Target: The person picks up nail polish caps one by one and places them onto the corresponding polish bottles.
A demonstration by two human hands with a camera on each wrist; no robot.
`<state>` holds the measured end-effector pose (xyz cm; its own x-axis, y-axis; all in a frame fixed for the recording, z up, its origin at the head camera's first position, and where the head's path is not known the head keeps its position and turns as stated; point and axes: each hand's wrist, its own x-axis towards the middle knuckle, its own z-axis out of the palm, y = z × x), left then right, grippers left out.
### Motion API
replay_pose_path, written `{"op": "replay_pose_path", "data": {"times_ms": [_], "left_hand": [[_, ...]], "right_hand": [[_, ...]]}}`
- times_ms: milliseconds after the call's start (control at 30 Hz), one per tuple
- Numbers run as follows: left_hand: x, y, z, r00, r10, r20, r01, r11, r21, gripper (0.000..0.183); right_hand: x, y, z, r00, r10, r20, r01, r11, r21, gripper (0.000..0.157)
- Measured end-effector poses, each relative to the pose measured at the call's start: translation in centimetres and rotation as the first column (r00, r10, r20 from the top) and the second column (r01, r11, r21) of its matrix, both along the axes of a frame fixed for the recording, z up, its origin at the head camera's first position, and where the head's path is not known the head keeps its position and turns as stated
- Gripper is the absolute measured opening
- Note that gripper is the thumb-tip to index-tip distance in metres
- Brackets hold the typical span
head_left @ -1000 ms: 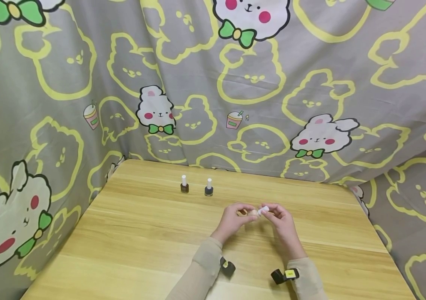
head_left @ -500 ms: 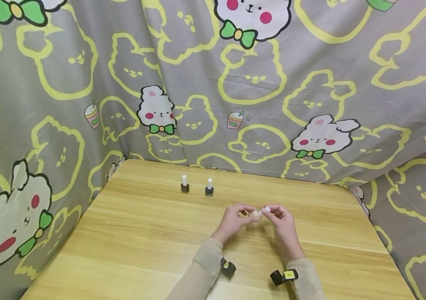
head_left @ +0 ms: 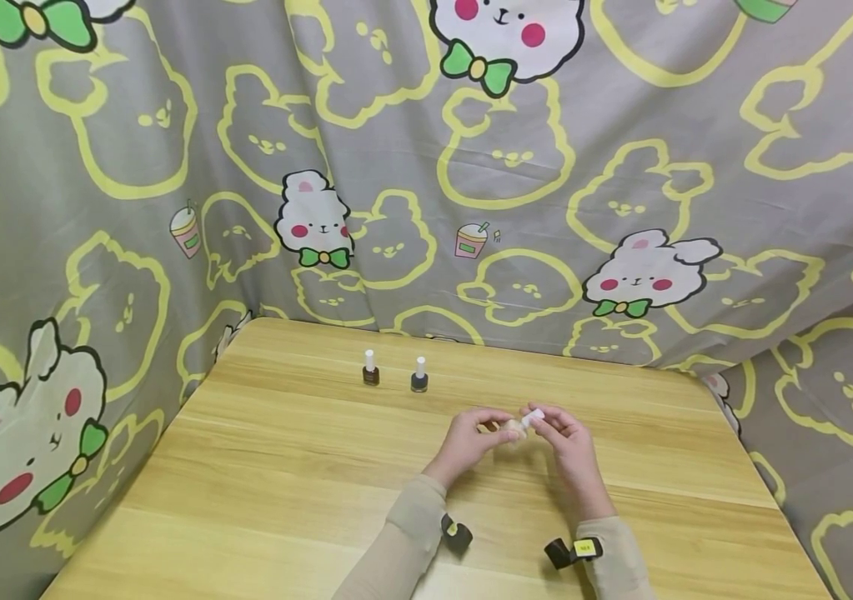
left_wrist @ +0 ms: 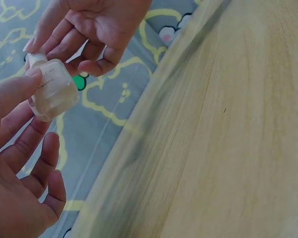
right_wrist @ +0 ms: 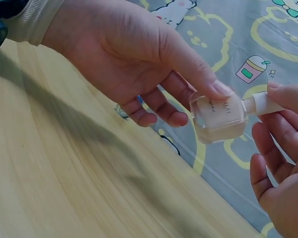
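Over the table, my left hand (head_left: 471, 437) pinches the clear, squarish body of a pale pink nail polish bottle (right_wrist: 218, 119) between thumb and fingers. The bottle is tilted, its printed label showing in both wrist views. My right hand (head_left: 569, 437) grips its white cap (right_wrist: 265, 103) between thumb and forefinger. In the right wrist view a stretch of glass neck shows between bottle body and cap. The right hand's other fingers are loosely bent beneath the cap.
Two nail polish bottles stand upright toward the back of the wooden table (head_left: 283, 467): a dark brown one (head_left: 371, 377) and a near-black one (head_left: 418, 382), both white-capped. A grey cartoon-print curtain (head_left: 396, 283) hangs behind the table and along its sides.
The right hand and the cap have shifted slightly up and turned a little. More of the pale bottle shows between the hands. The left hand has stayed almost in place.
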<state>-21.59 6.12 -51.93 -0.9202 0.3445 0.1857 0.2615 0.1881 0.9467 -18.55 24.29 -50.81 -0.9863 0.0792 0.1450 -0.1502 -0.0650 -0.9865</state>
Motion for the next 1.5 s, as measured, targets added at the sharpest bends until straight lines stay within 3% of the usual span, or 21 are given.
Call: {"op": "replay_pose_path", "data": {"times_ms": [233, 433, 567, 900, 1267, 1400, 1500], "left_hand": [[0.0, -0.1, 0.1, 1.000, 0.003, -0.005, -0.003, 1.000, 0.001, 0.028], [0.1, 0.0, 0.1, 0.999, -0.015, -0.039, 0.015, 1.000, 0.002, 0.029], [0.1, 0.1, -0.2, 0.998, -0.020, -0.052, 0.020, 1.000, -0.002, 0.030], [0.2, 0.1, 0.1, 1.000, -0.004, -0.011, 0.004, 1.000, -0.004, 0.031], [0.3, 0.1, 0.2, 0.999, -0.009, -0.040, 0.008, 1.000, -0.018, 0.029], [0.3, 0.1, 0.2, 0.999, -0.007, -0.032, 0.006, 1.000, -0.021, 0.029], [0.3, 0.1, 0.3, 1.000, -0.002, -0.019, 0.002, 1.000, -0.021, 0.030]], "right_hand": [[0.0, -0.1, 0.4, 0.999, -0.026, 0.038, 0.025, 0.999, 0.034, 0.036], [-0.1, -0.7, 0.5, 0.990, -0.118, 0.081, 0.118, 0.993, 0.006, 0.012], [-0.3, -1.0, 0.2, 0.985, -0.159, 0.060, 0.161, 0.987, -0.021, 0.020], [-0.1, -1.0, -0.1, 0.992, -0.128, -0.007, 0.127, 0.986, -0.106, 0.016], [-0.1, -1.3, 0.3, 0.973, -0.212, 0.089, 0.218, 0.973, -0.070, 0.023], [0.0, -1.1, 0.3, 0.976, -0.197, 0.089, 0.202, 0.978, -0.052, 0.020], [-0.1, -1.0, 0.2, 0.988, -0.144, 0.058, 0.146, 0.988, -0.040, 0.011]]}}
